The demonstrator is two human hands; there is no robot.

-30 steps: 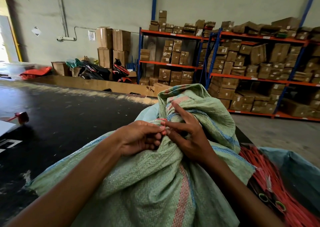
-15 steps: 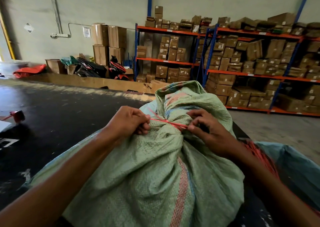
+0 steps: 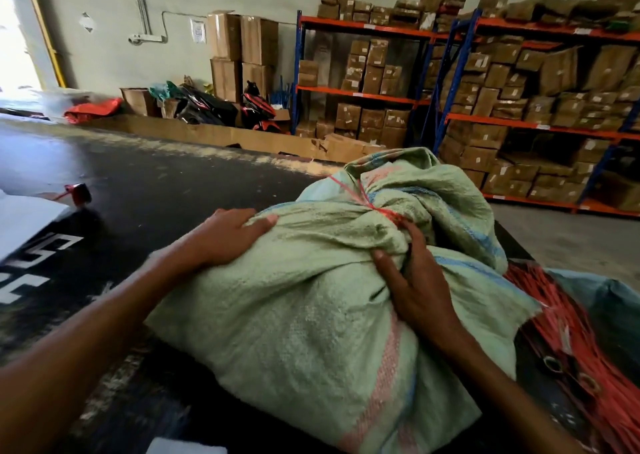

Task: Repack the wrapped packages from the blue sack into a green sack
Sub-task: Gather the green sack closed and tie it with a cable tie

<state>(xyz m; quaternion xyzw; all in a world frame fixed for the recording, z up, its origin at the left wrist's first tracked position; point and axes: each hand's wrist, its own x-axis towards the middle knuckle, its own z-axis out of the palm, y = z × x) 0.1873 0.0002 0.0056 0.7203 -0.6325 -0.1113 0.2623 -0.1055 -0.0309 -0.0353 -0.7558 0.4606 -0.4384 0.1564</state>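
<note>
A full green woven sack (image 3: 311,315) lies on the black table (image 3: 138,183), its neck tied off with a red string (image 3: 367,200). My left hand (image 3: 228,235) rests flat on the sack's upper left side, fingers straight. My right hand (image 3: 415,280) grips the bunched cloth just below the tied neck. A blue sack (image 3: 609,308) lies crumpled at the far right, partly behind the green one. The wrapped packages are hidden inside the sack.
A bundle of red strings (image 3: 568,332) lies right of the green sack. A small red tape holder (image 3: 79,192) and white sheets (image 3: 27,218) sit on the table's left. Shelves of cardboard boxes (image 3: 485,82) line the far wall beyond the floor (image 3: 571,231).
Both hands have let go of the red string ends after pulling the knot tight. The left hand now lies flat on the sack and the right hand grips the cloth under the neck.
</note>
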